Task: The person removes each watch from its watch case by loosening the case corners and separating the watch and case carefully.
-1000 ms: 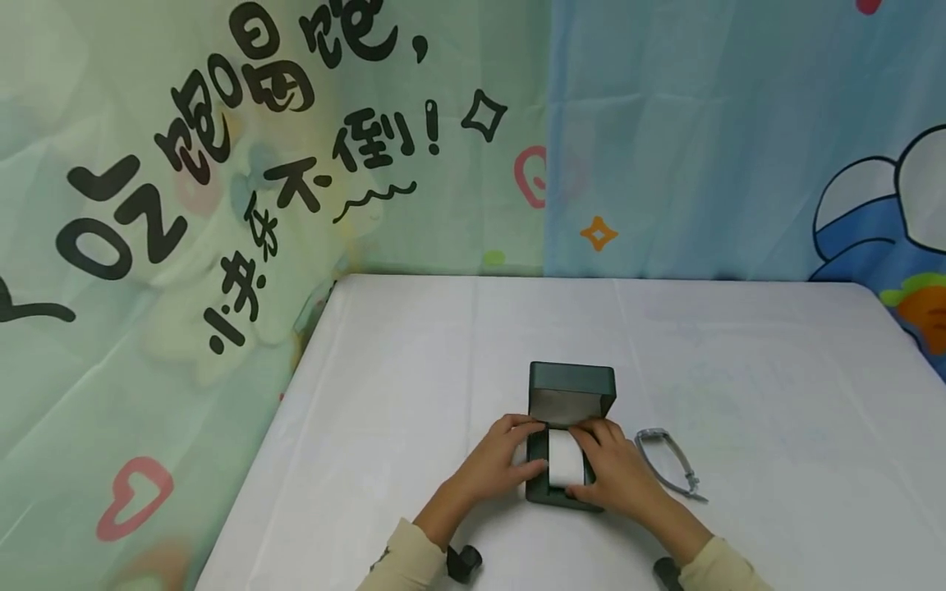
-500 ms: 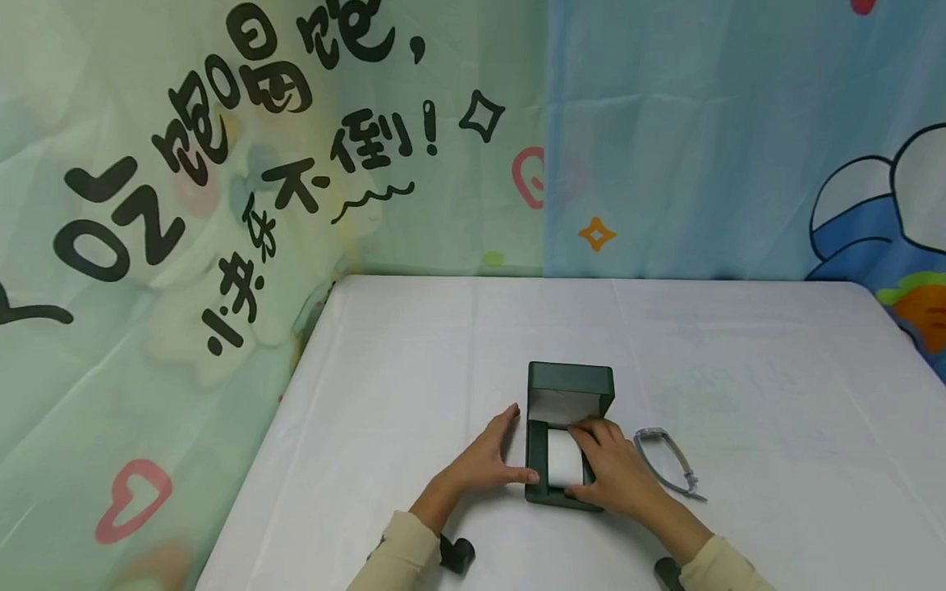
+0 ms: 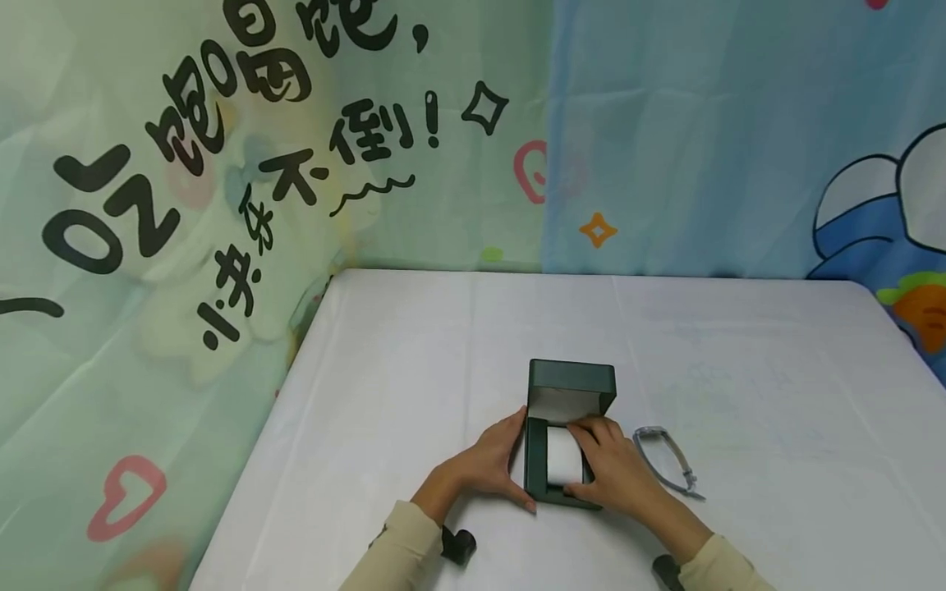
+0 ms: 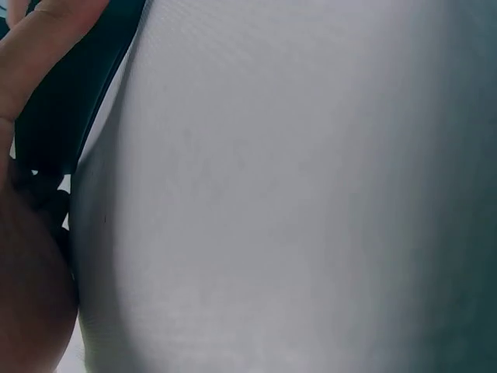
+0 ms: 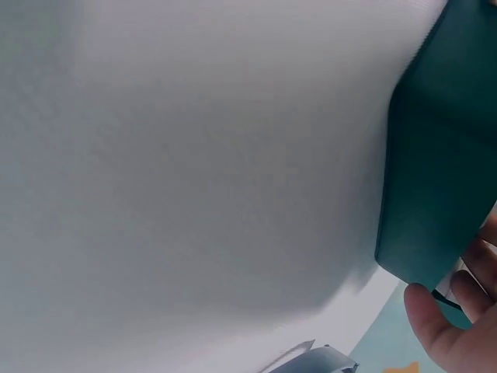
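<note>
A dark green watch box [image 3: 537, 486] stands on the white table with its lid [image 3: 571, 375] raised; a white cushion [image 3: 564, 456] lies in its base. My right hand [image 3: 617, 468] pinches the cushion between index finger and thumb, at its far and near ends. In the right wrist view that hand's thumb [image 5: 429, 320] and curled fingers show by the box's green side [image 5: 439, 171]. My left hand [image 3: 488, 462] spreads along the box's left side, fingertips by the hinge and thumb at the near left corner. To the right of the right hand lies a watch [image 3: 668, 461] with a light metallic band.
White cloth covers the table [image 3: 414, 345]. Behind it and on the left hangs a printed curtain [image 3: 443, 222]. A black wrist camera [image 3: 460, 546] sits below the left wrist, and another black one [image 3: 668, 572] below the right.
My left fingers and thumb have come off the box's top; the hand now lies along its left side, thumb lower at the near corner. My right hand keeps its place on the cushion.
</note>
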A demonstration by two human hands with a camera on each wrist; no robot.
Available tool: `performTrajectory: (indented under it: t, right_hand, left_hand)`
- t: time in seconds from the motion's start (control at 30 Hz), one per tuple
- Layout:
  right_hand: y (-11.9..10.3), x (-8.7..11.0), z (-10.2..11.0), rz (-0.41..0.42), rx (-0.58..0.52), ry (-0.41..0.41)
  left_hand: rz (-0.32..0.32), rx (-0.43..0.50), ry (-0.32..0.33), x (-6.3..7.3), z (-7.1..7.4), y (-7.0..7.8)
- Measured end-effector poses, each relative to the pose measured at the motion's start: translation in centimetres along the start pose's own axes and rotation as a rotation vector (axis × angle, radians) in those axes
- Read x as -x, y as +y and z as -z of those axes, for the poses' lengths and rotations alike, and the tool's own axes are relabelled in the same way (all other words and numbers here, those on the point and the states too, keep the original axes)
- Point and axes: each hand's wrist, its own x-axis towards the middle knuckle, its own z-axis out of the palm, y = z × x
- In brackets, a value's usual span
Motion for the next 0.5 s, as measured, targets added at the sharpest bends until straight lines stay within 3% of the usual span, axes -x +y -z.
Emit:
performTrajectory:
  t: [0.2, 0.5]
  right_hand:
    - [0.3, -0.1, 0.7, 0.007, -0.04, -0.058]
    - [2.2, 0.5, 3.4, -0.102, -0.331, -0.133]
  left_hand:
    - [-0.028, -0.019, 0.033, -0.4, 0.0, -0.1]
    - [-0.014, -0.046, 0.017, -0.3, 0.1, -0.3]
